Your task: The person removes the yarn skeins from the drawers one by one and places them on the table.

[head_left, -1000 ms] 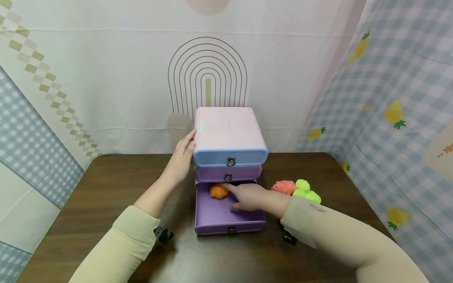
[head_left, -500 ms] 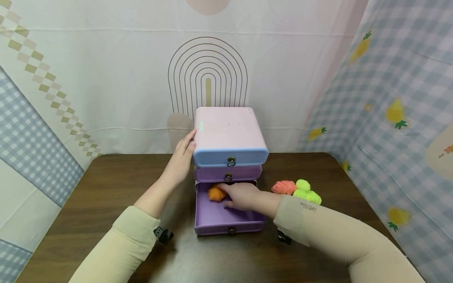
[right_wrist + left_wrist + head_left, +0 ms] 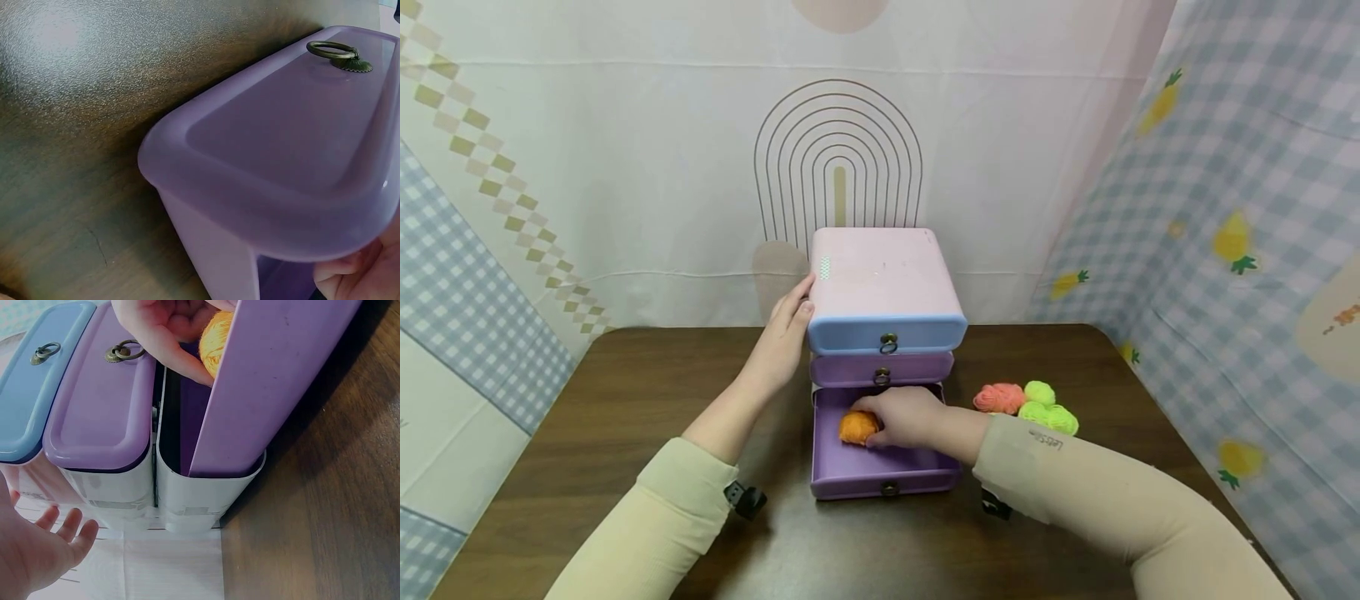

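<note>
In the pulled-out purple bottom drawer (image 3: 850, 467), my right hand (image 3: 910, 418) holds an orange ball of yarn (image 3: 855, 429) between thumb and fingers. The left wrist view shows the yarn ball (image 3: 215, 342) partly hidden by the drawer wall, with the right hand (image 3: 165, 334) curled around it. My left hand (image 3: 780, 346) rests with extended fingers against the left side of the drawer cabinet (image 3: 883, 271), which has a pink top. From the right wrist view, the drawer front (image 3: 281, 125) covers most of the right hand (image 3: 365, 272).
Above the open drawer are a closed purple drawer (image 3: 917, 367) and a closed blue one (image 3: 932, 333), each with a ring pull. To the right on the wooden table (image 3: 647, 375) lie coral yarn (image 3: 1000, 397) and neon yellow-green yarn balls (image 3: 1052, 417). Patterned cloth hangs behind.
My right hand has closed around the orange yarn ball and brought it slightly forward and left in the drawer. The left hand has stayed against the cabinet.
</note>
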Tool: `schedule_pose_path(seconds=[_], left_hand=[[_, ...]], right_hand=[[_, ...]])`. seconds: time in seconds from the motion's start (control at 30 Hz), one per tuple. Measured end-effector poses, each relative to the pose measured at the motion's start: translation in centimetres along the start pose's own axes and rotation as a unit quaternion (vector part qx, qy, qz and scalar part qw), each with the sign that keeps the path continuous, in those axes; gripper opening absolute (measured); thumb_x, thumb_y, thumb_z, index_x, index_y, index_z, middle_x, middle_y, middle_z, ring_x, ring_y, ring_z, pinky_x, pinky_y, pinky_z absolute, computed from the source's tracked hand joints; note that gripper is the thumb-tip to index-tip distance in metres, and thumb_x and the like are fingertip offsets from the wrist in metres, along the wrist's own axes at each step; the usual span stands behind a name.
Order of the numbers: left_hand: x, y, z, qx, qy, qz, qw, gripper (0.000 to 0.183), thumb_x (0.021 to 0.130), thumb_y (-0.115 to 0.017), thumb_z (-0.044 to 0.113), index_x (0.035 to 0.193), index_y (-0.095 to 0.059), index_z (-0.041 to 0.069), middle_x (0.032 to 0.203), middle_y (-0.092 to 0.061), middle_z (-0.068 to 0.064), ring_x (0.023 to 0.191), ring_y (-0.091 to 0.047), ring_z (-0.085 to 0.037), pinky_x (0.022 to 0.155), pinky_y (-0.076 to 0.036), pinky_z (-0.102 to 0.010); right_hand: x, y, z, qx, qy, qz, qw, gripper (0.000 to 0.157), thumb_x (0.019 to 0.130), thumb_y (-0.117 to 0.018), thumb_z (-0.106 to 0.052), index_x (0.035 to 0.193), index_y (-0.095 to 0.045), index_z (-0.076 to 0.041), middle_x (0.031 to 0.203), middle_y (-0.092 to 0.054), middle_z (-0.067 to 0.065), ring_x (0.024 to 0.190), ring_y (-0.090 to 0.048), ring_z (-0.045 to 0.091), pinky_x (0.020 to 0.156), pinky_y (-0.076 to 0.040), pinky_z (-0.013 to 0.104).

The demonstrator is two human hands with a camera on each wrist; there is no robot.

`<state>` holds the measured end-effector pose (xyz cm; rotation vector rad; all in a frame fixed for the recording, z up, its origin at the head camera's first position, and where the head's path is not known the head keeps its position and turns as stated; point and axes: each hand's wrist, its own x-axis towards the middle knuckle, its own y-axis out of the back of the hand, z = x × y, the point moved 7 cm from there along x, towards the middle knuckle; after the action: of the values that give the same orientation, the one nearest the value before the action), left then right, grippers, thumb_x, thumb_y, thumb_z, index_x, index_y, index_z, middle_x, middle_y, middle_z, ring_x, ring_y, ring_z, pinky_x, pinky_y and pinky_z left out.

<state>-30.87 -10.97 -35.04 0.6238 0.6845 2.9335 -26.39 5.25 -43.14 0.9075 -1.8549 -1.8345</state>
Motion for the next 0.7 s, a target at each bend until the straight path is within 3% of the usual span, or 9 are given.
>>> schedule_pose_path(seconds=[0.4, 0.7], left_hand=[[0.0, -0.1, 0.0, 0.001, 0.009, 0.001, 1.0000, 0.049, 0.098, -0.030, 0.048, 0.145, -0.025, 0.037, 0.149, -0.026, -0.006, 0.135, -0.023, -0.023, 0.107, -0.021, -0.050], [-0.1, 0.1, 0.4, 0.000, 0.002, 0.002, 1.0000, 0.048, 0.099, -0.031, 0.043, 0.146, -0.026, 0.033, 0.148, -0.027, -0.005, 0.135, -0.023, -0.023, 0.108, -0.020, -0.049]], right_hand=[[-0.1, 0.0, 0.0, 0.000, -0.001, 0.001, 1.000, 0.042, 0.076, -0.070, -0.040, 0.117, -0.061, -0.034, 0.093, -0.064, -0.014, 0.072, -0.055, 0.005, 0.056, -0.045, 0.029], [-1.0, 0.8, 0.8, 0.025, -0.013, 0.020, 0.999, 0.040, 0.075, -0.069, -0.039, 0.115, -0.061, -0.036, 0.094, -0.064, -0.015, 0.073, -0.053, 0.005, 0.061, -0.045, 0.030]])
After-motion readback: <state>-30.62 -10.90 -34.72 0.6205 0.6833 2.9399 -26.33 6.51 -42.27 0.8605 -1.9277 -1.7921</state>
